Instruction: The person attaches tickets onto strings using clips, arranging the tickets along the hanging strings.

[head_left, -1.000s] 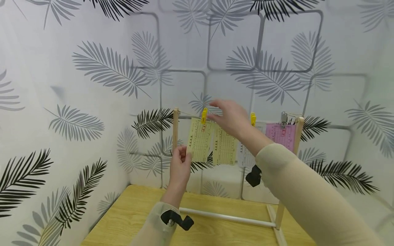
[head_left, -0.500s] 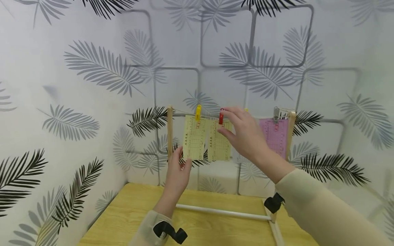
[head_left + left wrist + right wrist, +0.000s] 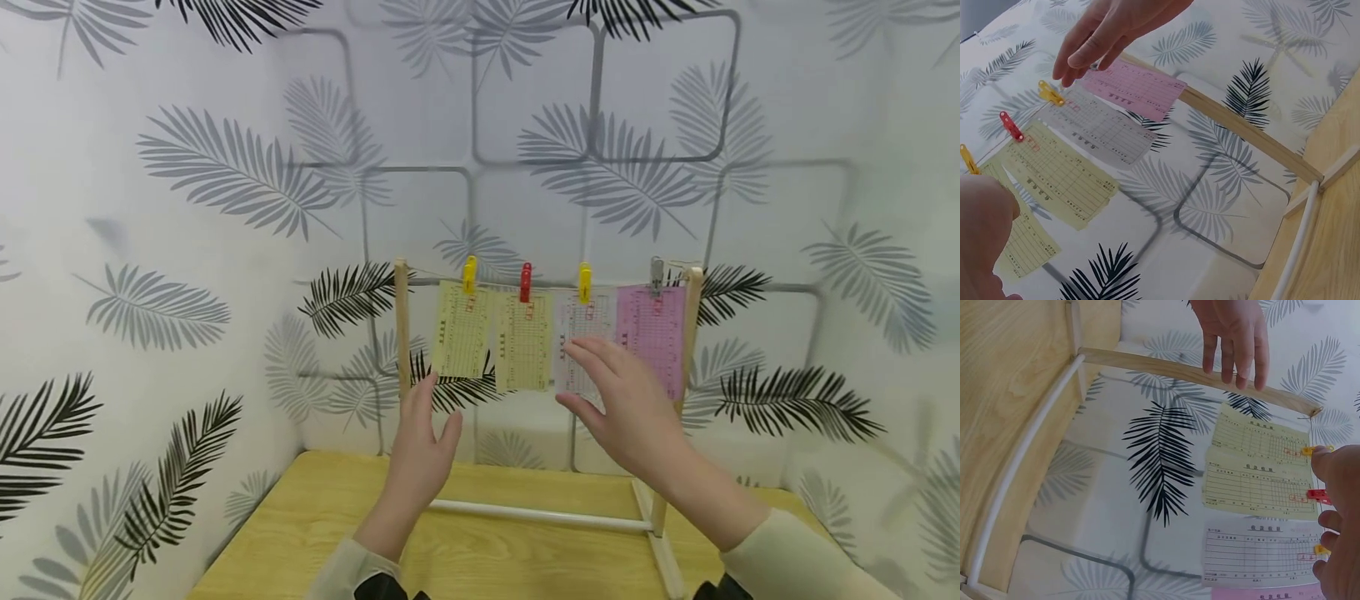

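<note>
Four-sided paper forms hang from a string: a yellow one (image 3: pixel 461 333) at the left, another yellow one (image 3: pixel 525 346), a white one (image 3: pixel 577 321) and a pink one (image 3: pixel 651 333). A yellow clip (image 3: pixel 469 275), a red clip (image 3: pixel 526 283), a second yellow clip (image 3: pixel 585 283) and a grey metal clip (image 3: pixel 657 277) pinch their tops. My left hand (image 3: pixel 422 454) is raised below the leftmost form, thumb spread, holding nothing. In front of the white and pink forms, my right hand (image 3: pixel 633 408) hovers with fingers apart and holds nothing.
The string runs between two wooden posts (image 3: pixel 402 333) of a stand. A white rod (image 3: pixel 540 517) joins its base on the wood-grain table (image 3: pixel 480 558). Behind hangs a leaf-patterned sheet (image 3: pixel 300 208).
My right hand has left the red clip, moving right and down. My left hand has drawn away from the leftmost form, its fingers more spread. The head view has shifted slightly.
</note>
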A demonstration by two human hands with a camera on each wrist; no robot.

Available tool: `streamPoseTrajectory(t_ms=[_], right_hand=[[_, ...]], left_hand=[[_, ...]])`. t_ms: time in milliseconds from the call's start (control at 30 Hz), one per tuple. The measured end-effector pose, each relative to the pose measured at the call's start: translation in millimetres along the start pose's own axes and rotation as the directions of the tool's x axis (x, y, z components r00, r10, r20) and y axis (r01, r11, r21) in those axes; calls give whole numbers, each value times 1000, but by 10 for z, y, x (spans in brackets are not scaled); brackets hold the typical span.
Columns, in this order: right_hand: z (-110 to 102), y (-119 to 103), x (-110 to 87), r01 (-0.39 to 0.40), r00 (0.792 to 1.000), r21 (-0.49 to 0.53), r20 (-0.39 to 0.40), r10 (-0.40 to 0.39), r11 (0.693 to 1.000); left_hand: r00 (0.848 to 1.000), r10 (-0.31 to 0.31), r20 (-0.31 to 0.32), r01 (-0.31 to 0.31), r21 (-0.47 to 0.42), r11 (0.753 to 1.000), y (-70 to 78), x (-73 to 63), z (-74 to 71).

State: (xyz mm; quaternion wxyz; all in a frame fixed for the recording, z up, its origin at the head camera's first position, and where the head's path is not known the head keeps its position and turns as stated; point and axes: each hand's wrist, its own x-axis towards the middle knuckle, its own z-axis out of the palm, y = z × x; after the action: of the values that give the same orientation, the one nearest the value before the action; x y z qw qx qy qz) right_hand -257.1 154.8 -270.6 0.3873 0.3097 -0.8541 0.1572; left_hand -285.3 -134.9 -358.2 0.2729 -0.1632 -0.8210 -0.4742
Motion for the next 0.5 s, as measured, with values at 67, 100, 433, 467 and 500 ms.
streamPoseTrajectory(t_ms=[67,100,433,467,500], right_hand=[[16,-36,-134,-14,1000,-12,15,14,1000],[27,-54,-197,-22,999,-18,25,23,1000],[143,-145,-706,-42,997,-63,65,46,997],[158,-148,-750,-38,997,-69,62,42,997],[173,-150,-793,-33,998,-74,59,37,997]], left_hand=[[999,30,14,-31,48,998,22,-47,-4],[999,40,23,-42,72,997,33,-70,-4],[972,210,106,-232,269,935,138,-294,55],[968,223,116,-248,295,923,138,-325,63],[964,233,127,-262,318,911,140,-357,68]])
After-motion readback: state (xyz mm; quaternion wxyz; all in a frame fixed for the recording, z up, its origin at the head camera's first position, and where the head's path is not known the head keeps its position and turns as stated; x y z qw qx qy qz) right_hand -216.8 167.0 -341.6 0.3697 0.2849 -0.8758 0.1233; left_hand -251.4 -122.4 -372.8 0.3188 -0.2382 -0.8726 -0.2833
